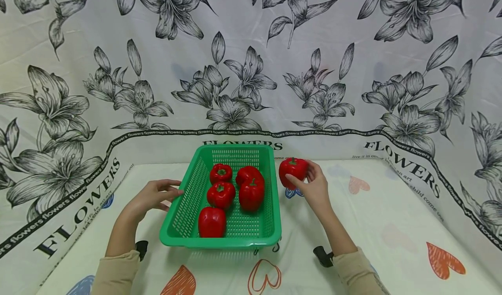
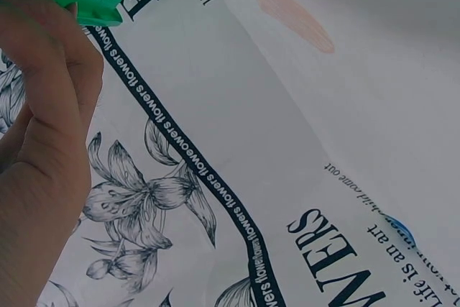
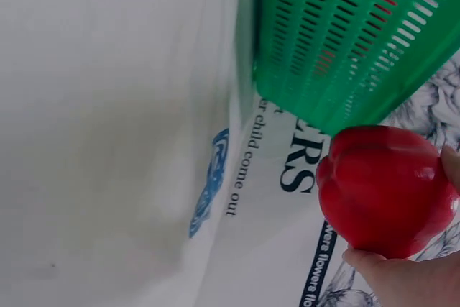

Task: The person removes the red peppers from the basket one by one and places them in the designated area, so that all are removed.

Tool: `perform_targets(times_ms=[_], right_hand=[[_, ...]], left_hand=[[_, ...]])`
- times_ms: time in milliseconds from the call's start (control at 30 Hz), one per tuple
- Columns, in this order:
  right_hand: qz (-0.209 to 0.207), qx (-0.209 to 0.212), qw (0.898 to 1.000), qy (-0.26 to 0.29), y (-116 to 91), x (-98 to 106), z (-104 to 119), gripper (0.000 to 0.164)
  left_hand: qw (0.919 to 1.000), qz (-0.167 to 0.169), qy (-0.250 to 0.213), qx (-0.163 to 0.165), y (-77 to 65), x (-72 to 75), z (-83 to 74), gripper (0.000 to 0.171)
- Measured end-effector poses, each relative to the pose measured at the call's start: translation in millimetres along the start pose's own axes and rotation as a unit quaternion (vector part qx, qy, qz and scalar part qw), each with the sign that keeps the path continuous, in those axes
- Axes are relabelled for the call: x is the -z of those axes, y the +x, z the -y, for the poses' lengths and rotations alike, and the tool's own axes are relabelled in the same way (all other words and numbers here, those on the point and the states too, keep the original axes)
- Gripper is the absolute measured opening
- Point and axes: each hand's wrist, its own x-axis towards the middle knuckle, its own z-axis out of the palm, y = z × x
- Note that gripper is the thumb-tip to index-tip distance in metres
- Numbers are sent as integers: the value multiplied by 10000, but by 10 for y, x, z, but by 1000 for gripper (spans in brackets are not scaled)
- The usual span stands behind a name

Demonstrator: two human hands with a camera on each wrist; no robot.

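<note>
My right hand (image 1: pixel 316 184) grips a red bell pepper (image 1: pixel 293 172) between thumb and fingers, just outside the basket's right wall. In the right wrist view the pepper (image 3: pixel 388 190) shows its glossy lobed side, with the thumb under it. A green plastic basket (image 1: pixel 254 242) stands in the middle, holding several red bell peppers (image 1: pixel 212 222). On its left side, my left hand (image 1: pixel 154 195) has its fingertips right at the rim, with the fingers loosely bent. The left wrist view shows this hand (image 2: pixel 54 91) next to a corner of the basket (image 2: pixel 108 16).
A white cloth (image 1: pixel 392 225) printed with hearts and lettering covers the table. Behind it hangs a flower-printed cloth (image 1: pixel 243 29) with a dark lettered band along its lower part. Dark straps (image 1: pixel 323 256) sit at both wrists, near beige sleeves (image 1: pixel 358 269).
</note>
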Motion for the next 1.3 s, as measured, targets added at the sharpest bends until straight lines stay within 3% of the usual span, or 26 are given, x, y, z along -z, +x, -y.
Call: perform_targets(times_ms=[500, 1300], right_hand=[[50, -522, 9986, -89, 117, 27, -200, 78], [205, -975, 9948, -198, 176, 63, -396, 81]], left_hand=[[10000, -2, -25, 51, -11, 5, -14, 65], [10000, -52, -6, 74, -2, -3, -2, 65]])
